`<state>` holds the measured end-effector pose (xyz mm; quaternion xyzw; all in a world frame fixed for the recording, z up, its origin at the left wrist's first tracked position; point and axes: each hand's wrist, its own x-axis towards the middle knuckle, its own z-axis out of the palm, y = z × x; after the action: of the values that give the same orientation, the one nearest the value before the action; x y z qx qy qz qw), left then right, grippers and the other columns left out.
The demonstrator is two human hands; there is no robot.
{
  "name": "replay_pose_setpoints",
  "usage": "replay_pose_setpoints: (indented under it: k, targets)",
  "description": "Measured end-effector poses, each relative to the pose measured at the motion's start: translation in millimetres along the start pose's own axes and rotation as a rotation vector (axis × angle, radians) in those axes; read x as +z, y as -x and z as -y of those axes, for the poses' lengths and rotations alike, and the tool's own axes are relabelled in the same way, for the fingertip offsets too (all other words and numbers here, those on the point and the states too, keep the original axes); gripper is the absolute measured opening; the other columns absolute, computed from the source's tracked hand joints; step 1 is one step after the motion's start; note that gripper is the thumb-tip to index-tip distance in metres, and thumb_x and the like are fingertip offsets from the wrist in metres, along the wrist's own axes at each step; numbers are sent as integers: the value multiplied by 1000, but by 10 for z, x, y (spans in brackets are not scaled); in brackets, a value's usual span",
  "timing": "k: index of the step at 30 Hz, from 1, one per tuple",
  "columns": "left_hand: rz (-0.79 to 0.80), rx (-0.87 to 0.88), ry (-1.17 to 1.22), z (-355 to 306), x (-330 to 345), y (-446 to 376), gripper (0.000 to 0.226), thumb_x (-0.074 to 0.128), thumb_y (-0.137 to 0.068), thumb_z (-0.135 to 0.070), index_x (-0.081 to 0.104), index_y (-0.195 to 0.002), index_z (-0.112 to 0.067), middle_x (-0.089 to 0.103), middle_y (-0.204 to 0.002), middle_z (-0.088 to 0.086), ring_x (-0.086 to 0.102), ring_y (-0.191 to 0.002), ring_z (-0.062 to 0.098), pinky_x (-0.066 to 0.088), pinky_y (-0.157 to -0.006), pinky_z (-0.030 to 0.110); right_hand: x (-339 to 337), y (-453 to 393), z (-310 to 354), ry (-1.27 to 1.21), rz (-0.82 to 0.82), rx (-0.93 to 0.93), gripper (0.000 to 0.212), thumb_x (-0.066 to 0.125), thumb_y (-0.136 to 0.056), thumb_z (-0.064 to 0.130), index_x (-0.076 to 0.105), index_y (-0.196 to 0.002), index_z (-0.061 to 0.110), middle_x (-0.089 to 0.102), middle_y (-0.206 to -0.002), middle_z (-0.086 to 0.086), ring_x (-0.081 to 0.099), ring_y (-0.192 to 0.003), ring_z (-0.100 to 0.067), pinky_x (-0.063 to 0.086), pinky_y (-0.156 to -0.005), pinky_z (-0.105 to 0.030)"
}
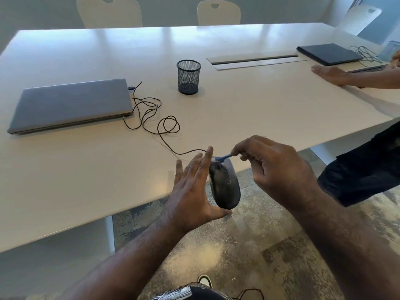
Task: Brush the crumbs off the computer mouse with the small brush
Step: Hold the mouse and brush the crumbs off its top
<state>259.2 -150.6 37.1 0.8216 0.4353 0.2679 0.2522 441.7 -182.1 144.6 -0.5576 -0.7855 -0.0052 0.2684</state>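
While the left hand [190, 191] holds the black computer mouse [225, 185] off the white table [249, 109], thumb under its near end and straight fingers along its side, the right hand [279, 167] pinches the blue handle of the small brush [223, 158] between curled fingertips. Its pale bristles touch the mouse's far end, just beside the left fingertips. From there the mouse cable [164, 131] loops away to a closed grey laptop [71, 105]. Beyond both hands stands a mesh pen cup [188, 76].
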Motion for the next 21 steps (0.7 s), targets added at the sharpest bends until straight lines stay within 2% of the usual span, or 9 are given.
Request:
replay_pose_setpoints:
  k: [2,6,9,11,15,19,21]
  targets:
    - [2,-8,3,-2,-10,-10,147,85,-57,-67,-26,-150,-44,14,-166,-3,1,-153,11,-17,-121,41,5,7,20,10,60,-23,28,53,-84,6,66,-100,25,68,-92,11,66,-74,-14,52,-54,-27]
    - [13,-14,1,8,-8,5,148,84,-56,-68,-29,-148,-46,10,-167,-2,-2,-153,10,-21,-119,37,-30,9,0,-33,83,-52,33,61,-79,-5,67,-95,24,67,-85,13,63,-71,-7,45,-55,-15]
    - [10,-12,5,12,2,5,148,84,-56,-68,-27,-150,-43,12,-167,-3,0,-153,11,-18,-121,41,-30,-18,12,-14,25,-44,28,56,-84,2,66,-100,24,68,-91,10,65,-75,-11,52,-56,-26]
    - [2,-10,7,10,1,-5,148,84,-56,-68,-25,-152,-40,13,-166,-3,1,-153,10,-17,-121,42,-18,-25,32,38,44,-55,27,55,-86,7,67,-103,24,70,-95,9,66,-77,-15,54,-59,-31]
    - [-6,-13,9,27,-4,-20,149,85,-56,-67,-26,-152,-40,15,-166,-2,2,-153,11,-19,-120,40,-40,14,4,14,125,-68,32,63,-80,-1,68,-95,27,69,-86,14,65,-69,-12,50,-54,-24]
    - [-9,-10,17,40,-1,-10,148,85,-56,-66,-26,-151,-42,13,-166,-3,1,-153,10,-21,-119,34,-91,34,-75,-28,20,-41,36,60,-78,-5,66,-95,26,66,-85,15,64,-71,-7,52,-54,-23]
    - [-17,0,24,34,-4,-11,146,84,-57,-66,-23,-153,-40,16,-166,-4,4,-153,10,-21,-118,32,-86,26,-120,2,-37,-4,35,56,-81,-3,65,-99,26,67,-88,11,66,-74,-10,54,-55,-28]
